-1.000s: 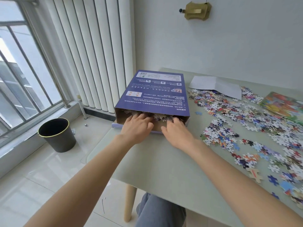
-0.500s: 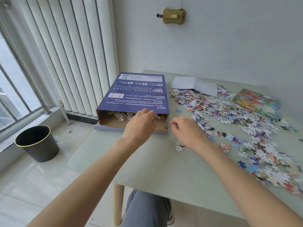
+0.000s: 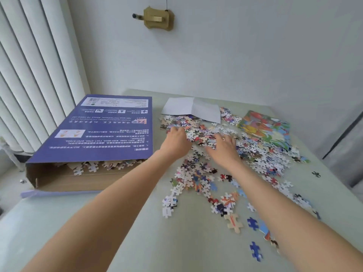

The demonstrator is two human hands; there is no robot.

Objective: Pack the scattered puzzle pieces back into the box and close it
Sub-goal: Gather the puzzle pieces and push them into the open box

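The flat blue puzzle box lies on the table's left side. Its brown open end faces me, with several pieces visible inside. To its right, loose puzzle pieces are spread in a wide scatter, with a thicker heap further back. My left hand reaches past the box's right edge, and its fingers touch the heap's left side. My right hand lies with spread fingers on top of the heap. Neither hand visibly holds a piece.
A folded white paper lies behind the heap and a colourful picture sheet at the back right. The pale green table ends at the wall behind. Vertical blinds hang on the left.
Both hands left the box's open end and moved right and away from me onto the heap of pieces. The view swung right and up; the bin is out of sight.
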